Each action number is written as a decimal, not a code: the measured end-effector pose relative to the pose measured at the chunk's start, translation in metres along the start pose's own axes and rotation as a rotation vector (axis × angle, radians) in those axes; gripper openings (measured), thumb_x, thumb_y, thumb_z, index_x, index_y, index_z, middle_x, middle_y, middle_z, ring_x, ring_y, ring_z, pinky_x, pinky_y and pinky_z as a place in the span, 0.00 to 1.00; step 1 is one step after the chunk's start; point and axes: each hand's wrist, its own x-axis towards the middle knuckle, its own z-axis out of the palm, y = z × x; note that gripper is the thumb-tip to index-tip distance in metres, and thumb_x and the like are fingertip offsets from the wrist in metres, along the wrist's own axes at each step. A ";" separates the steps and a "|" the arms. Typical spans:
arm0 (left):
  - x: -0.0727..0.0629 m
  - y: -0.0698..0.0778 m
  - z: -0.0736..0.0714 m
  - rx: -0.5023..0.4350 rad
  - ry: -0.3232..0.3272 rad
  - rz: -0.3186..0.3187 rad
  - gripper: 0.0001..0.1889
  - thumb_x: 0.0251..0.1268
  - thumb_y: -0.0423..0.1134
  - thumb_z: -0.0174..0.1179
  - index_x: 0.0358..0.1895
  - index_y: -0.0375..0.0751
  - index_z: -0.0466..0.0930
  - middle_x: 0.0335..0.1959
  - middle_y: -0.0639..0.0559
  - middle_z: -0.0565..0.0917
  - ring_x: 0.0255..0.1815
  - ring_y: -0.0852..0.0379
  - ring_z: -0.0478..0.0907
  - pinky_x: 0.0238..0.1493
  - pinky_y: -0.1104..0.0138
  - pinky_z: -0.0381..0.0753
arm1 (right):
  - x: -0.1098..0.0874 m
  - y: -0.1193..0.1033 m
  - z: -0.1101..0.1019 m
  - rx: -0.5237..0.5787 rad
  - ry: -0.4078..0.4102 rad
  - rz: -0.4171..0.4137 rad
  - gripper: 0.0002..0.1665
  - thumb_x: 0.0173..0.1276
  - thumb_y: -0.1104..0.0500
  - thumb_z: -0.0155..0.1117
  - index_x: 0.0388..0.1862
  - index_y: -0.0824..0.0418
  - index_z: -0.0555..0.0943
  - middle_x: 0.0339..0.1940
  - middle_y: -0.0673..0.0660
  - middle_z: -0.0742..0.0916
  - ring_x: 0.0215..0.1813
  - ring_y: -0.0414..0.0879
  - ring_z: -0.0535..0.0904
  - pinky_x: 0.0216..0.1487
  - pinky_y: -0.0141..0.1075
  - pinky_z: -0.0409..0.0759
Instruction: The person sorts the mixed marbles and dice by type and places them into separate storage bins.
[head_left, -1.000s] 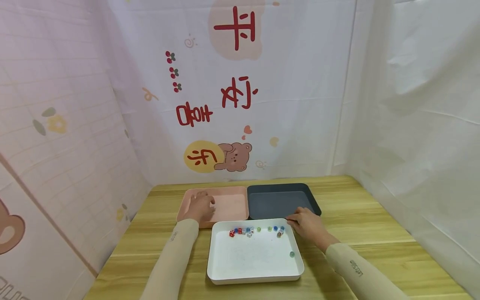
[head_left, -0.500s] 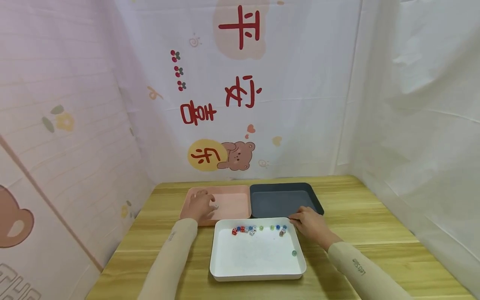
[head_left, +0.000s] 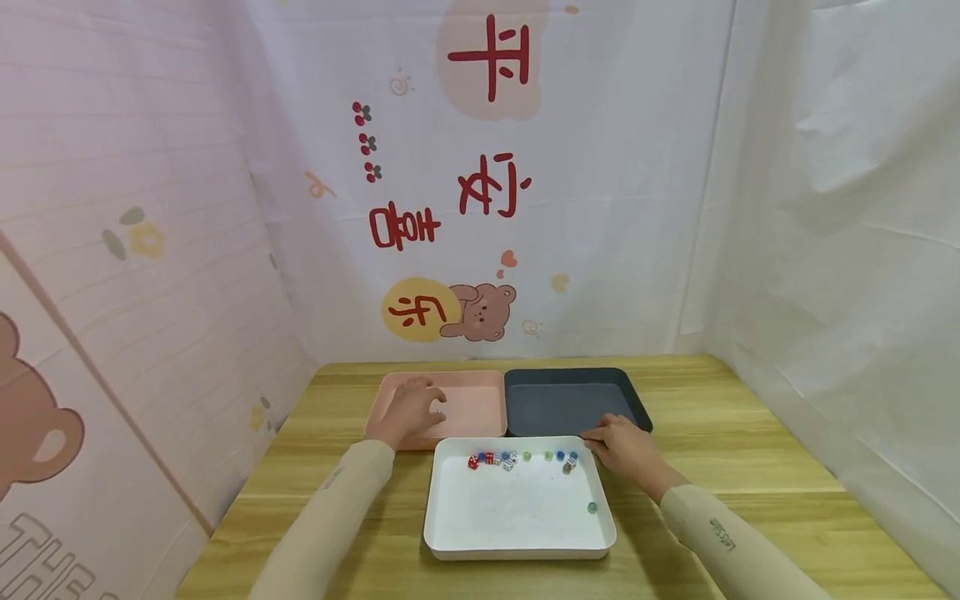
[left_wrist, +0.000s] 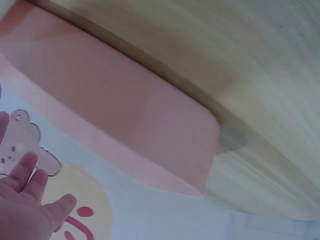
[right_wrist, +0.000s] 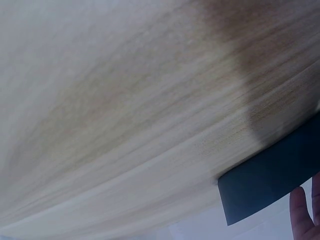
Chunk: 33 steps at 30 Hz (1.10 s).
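My left hand [head_left: 412, 407] is over the pink tray [head_left: 480, 417], its thumb and fingers spread apart. A small white die [head_left: 439, 411] shows in the tray between the thumb and fingertips. In the left wrist view, the fingers [left_wrist: 61, 207] stand loosely apart beyond the pink tray's wall. My right hand [head_left: 621, 443] is at the far right corner of the white tray [head_left: 517, 553], fingertips right at the rim. I cannot tell whether it pinches something there. Inside the white tray, red dice [head_left: 489, 458], white dice [head_left: 508, 463] and small blue and green marbles [head_left: 527, 456] lie along the far side.
A dark grey tray [head_left: 558, 400] stands right of the pink one, behind the white tray. One green marble [head_left: 592, 507] lies near the white tray's right wall. The wooden table [head_left: 750, 467] is bounded by hanging white printed cloth [head_left: 600, 208].
The left hand's fingers have opened, and the white die has come into view in the pink tray. The right hand stays at the white tray's corner. The head view has shifted slightly.
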 end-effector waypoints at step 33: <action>-0.042 0.029 0.010 -0.132 -0.025 0.145 0.11 0.62 0.42 0.70 0.45 0.43 0.87 0.67 0.33 0.70 0.69 0.35 0.62 0.69 0.43 0.59 | -0.002 -0.002 0.000 0.008 0.007 0.004 0.09 0.67 0.55 0.69 0.44 0.53 0.90 0.35 0.51 0.82 0.37 0.48 0.78 0.33 0.39 0.79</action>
